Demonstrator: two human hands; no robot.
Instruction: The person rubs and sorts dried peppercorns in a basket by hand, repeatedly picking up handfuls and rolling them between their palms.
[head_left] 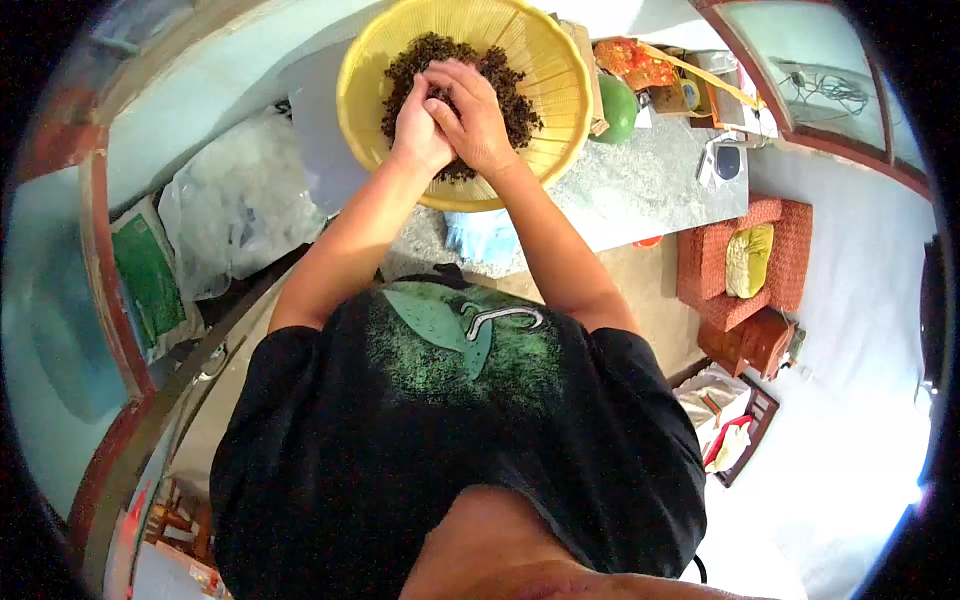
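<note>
A wide yellow plastic basket point(560, 100) with ribbed sides holds a heap of dark, crumbly shreds point(510, 85), perhaps dried leaves; their kind is unclear. My left hand point(420, 135) and my right hand point(475, 118) are pressed together over the heap, palms facing. The right fingers fold across the left ones. Some dark shreds show in the gap between the palms, though most of what lies inside is hidden. Below the basket's near rim, a light blue plastic bag or cloth point(482, 238) lies on the grey tabletop point(620, 190).
Right of the basket are a green melon point(618, 110), an orange-red packet point(635, 62) and boxes. A small white device with a dark screen point(722, 162) sits at the table's right end. Clear plastic sheeting point(240, 195) lies at left. A red armchair point(745, 260) stands beyond the table.
</note>
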